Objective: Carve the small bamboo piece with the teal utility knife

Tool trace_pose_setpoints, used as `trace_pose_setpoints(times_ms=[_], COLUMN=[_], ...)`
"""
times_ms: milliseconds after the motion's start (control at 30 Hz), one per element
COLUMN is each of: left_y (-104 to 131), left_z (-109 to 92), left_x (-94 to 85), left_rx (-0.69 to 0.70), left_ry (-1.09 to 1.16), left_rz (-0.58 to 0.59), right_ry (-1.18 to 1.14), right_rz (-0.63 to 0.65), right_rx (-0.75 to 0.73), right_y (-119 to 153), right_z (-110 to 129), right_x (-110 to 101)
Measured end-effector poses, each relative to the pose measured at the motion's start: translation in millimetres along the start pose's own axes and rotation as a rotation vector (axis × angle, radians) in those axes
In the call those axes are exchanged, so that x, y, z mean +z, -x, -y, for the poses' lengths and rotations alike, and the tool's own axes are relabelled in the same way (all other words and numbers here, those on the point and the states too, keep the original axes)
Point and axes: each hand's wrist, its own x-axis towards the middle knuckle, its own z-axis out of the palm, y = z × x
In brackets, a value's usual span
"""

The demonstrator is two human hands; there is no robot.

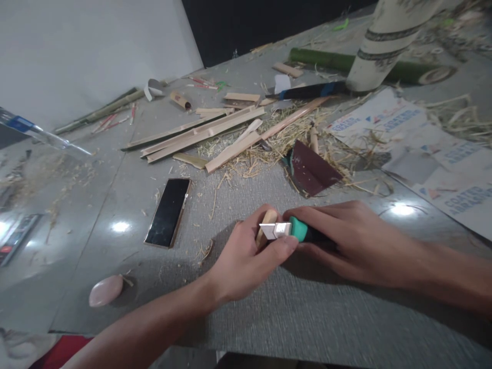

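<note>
Close to the table's near edge, my left hand [246, 261] is closed around a short, pale piece of wood or bamboo [270, 217]. Only its upper end and part of its side show. My right hand [357, 241] grips a utility knife [299, 229] with a green and black handle. The knife's short metal blade points left and lies across the pale piece. My left thumb presses against the knife near its green collar. A phone [167, 212] with a dark screen lies left of my hands. Beyond them rests a folded sheet of dark red sandpaper [313, 169].
Split bamboo strips [203, 134] and shavings [253, 166] cover the middle of the table [238, 205]. Printed abrasive sheets [442, 159] lie at right. A green bamboo stem [326, 59] is at the back, behind another person's patterned sleeve [380, 46]. A pink, rounded object [106, 291] sits front left.
</note>
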Motion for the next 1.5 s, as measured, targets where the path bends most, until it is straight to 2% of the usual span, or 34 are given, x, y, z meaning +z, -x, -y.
trace_pose_setpoints(times_ms=[433,800,1067,1200,1500], left_y=[0.8,4.3,7.8,7.0,13.6], left_z=[-2.8,-2.1,-0.6,-1.3,7.9], left_x=[-2.0,2.4,4.3,6.4,17.4], left_rx=[0.029,0.018,0.024,0.011,0.000], left_ry=[-0.103,-0.080,-0.065,-0.029,0.099], left_rz=[0.003,0.026,-0.006,-0.013,-0.064], right_ry=[0.017,-0.007,0.161,0.238,0.131], right_rz=[-0.004,-0.002,-0.112,-0.143,-0.136], right_rx=[-0.006,-0.037,-0.070,-0.047,0.054], right_y=[-0.3,2.8,2.2,3.5,1.7], right_z=[0.1,-1.8,6.7,11.3,24.0], right_x=[1.4,1.1,4.4,5.2,8.0])
